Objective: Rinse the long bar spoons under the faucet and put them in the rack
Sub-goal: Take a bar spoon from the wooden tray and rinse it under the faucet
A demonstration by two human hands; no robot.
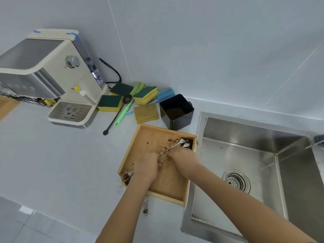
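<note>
A wooden tray (140, 137) lies on the counter left of the sink, dirtied with coffee grounds in two corners. Long twisted metal bar spoons (172, 147) lie across it, bowls toward the far right corner, fork ends (130, 173) at the near left. My left hand (148, 168) is closed over the spoon shafts in the middle of the tray. My right hand (182, 156) grips the same shafts just beside it, nearer the bowls. How many spoons there are is hidden by my hands. The faucet (318, 140) only shows at the right edge. A black wire rack (24, 99) sits far left.
The steel sink (245, 155) with a drain strainer (236, 179) is to the right. A black bin with coffee grounds (177, 111), several sponges (145, 113), a black scoop (116, 114) and a cream espresso machine (52, 76) stand behind the tray. Grounds are spilled on the counter (145, 207).
</note>
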